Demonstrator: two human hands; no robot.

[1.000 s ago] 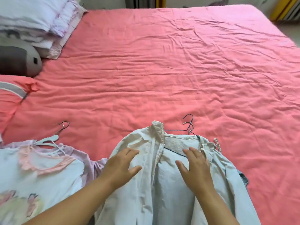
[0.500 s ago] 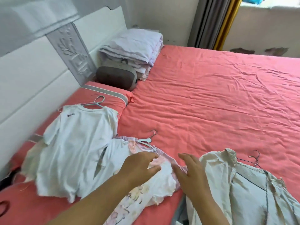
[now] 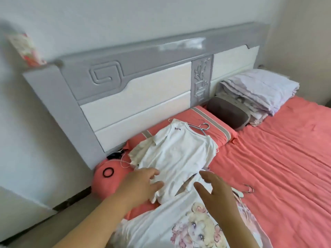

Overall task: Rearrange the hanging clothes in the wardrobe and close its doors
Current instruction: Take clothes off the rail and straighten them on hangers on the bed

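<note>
Both hands hang released over the clothes on the bed [image 3: 279,158], gripping nothing: the left hand [image 3: 141,183] has spread fingers at the lower hem of the white t-shirt [image 3: 175,154], and the right hand [image 3: 216,190] is open above the seam where that shirt meets the cartoon-print top [image 3: 180,224]. The white t-shirt lies near the head-end left corner, its blue hanger [image 3: 202,128] over the pillow [image 3: 211,122]. A lift by the hem alone would likely slide the shirt off its hanger; the two overlapping garments could also drag together, and the thin white cord [image 3: 123,162] beside the shirt might snag. The wardrobe is out of view. The print top is cut off at the bottom edge, its hanger [image 3: 248,188] mostly hidden, and whether fingertips touch cloth is unclear.
</note>
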